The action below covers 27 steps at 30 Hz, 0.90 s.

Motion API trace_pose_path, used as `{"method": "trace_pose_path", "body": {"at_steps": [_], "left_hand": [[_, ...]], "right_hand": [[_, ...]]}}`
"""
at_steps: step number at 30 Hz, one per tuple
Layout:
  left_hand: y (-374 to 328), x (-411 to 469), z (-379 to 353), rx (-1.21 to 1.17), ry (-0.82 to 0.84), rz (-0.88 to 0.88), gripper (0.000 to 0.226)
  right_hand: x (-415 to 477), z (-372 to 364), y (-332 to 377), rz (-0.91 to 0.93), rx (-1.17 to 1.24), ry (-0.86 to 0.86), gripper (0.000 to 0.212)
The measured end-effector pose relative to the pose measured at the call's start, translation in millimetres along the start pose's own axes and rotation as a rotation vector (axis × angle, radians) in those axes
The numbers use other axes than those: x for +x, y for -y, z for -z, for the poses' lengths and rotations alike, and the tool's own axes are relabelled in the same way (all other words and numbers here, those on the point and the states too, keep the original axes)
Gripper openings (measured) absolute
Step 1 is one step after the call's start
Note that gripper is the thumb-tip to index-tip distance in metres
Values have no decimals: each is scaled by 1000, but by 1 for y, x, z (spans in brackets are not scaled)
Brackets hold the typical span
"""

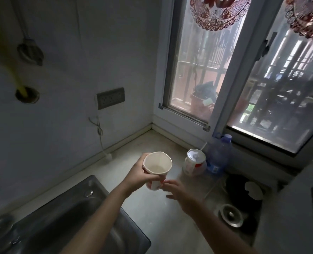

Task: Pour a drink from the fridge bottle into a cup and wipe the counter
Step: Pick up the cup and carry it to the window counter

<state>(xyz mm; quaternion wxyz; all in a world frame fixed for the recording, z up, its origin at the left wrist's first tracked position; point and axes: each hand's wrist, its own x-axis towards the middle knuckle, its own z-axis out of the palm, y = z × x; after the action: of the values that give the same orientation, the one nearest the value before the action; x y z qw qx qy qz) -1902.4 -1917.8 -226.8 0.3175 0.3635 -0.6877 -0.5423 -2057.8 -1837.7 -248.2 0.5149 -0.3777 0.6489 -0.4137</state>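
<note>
Counter [148, 208], paper cup [157, 165] in left fingers [148, 178]

Steel sink [51, 217] left; wall socket [110, 98]; window [197, 79] behind.

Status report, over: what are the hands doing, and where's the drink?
Left hand gripping paper cup, tilted, above counter. Right hand open by cup's base. Bottle capped, standing by window beside lidded straw cup. Nothing blocking.
</note>
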Motion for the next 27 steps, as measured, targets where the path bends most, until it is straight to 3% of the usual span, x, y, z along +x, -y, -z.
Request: {"method": "trace_pose_path", "body": {"at_steps": [5, 12, 15, 19, 23, 27], "left_hand": [[50, 15, -16, -33, -41, 35, 65], [107, 19, -34, -43, -110, 120, 65], [121, 22, -38, -61, -159, 130, 71], [130, 26, -38, -76, -151, 121, 74], [136, 24, -38, -116, -117, 150, 82], [134, 20, -26, -36, -38, 223, 97]], "right_hand": [[33, 7, -40, -51, 113, -30, 22], [61, 0, -81, -55, -42, 7, 24], [66, -5, -85, -36, -16, -7, 4], [76, -4, -94, 3, -43, -42, 39], [82, 1, -103, -2, -172, -40, 29], [82, 9, -98, 40, -305, -101, 40]]}}
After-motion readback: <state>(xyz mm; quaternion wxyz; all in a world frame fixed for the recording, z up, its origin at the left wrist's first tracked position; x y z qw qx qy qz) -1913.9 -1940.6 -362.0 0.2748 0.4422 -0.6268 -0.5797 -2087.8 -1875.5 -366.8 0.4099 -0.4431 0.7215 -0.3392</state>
